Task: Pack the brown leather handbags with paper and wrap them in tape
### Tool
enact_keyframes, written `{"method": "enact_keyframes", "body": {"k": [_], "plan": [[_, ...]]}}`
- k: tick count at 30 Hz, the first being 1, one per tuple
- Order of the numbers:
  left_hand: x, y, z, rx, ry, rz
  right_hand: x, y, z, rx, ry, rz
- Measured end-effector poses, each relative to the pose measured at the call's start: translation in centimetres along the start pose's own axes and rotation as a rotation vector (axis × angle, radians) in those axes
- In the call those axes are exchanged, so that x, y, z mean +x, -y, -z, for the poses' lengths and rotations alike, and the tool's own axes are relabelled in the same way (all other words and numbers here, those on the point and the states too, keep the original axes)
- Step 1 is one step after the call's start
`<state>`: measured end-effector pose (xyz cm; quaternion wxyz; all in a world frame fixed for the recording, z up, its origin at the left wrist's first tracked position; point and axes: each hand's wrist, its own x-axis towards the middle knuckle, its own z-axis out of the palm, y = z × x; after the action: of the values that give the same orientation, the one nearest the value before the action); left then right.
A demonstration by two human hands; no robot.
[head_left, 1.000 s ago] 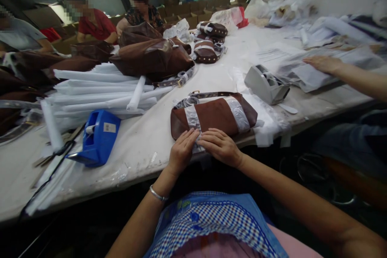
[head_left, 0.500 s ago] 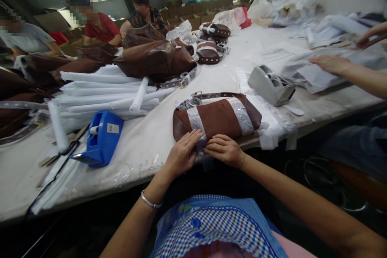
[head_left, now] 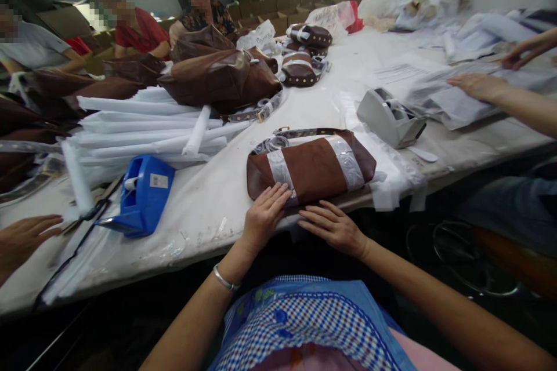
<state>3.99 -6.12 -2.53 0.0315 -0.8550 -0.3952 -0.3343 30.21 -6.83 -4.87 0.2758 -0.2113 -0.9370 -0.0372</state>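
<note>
A brown bag [head_left: 312, 167] with two bands of clear wrap lies on the white table [head_left: 204, 208] at its near edge. My left hand [head_left: 263, 215] rests flat on the bag's near left corner, over the left wrap band, fingers stretched out. My right hand [head_left: 334, 225] lies flat just below the bag's near edge, fingers spread, holding nothing. A strap with a metal buckle [head_left: 282, 134] lies along the bag's far side.
A blue tape dispenser [head_left: 141, 194] stands left, a grey one [head_left: 391, 117] right. White paper rolls [head_left: 143, 130] and brown bags [head_left: 220, 78] fill the far left. Several people work around the table; another person's hand [head_left: 24, 235] lies at left, two more at right [head_left: 476, 86].
My right hand slid off the wrap band toward me and flattened below the bag's edge. Another person's hand has come in at the left edge. The view tilted slightly.
</note>
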Motion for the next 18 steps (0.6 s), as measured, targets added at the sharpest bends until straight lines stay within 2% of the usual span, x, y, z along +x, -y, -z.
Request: {"method": "enact_keyframes", "body": {"k": [4,8,11,18], "plan": [[0.0,0.0,0.1,0.017,0.004,-0.003,-0.5,0.6,-1.9,-0.008,-0.001,0.0],[-0.1,0.1,-0.1,0.022,-0.002,-0.004,0.7,0.7,-2.9,0.018,-0.124,0.014],[-0.1,0.1,-0.2,0.022,-0.006,0.007,1.6,1.1,-2.5,0.089,-0.193,0.024],[0.1,0.0,-0.4,0.044,-0.046,0.008,2.5,3.5,-1.0,0.231,-0.219,-0.006]]}}
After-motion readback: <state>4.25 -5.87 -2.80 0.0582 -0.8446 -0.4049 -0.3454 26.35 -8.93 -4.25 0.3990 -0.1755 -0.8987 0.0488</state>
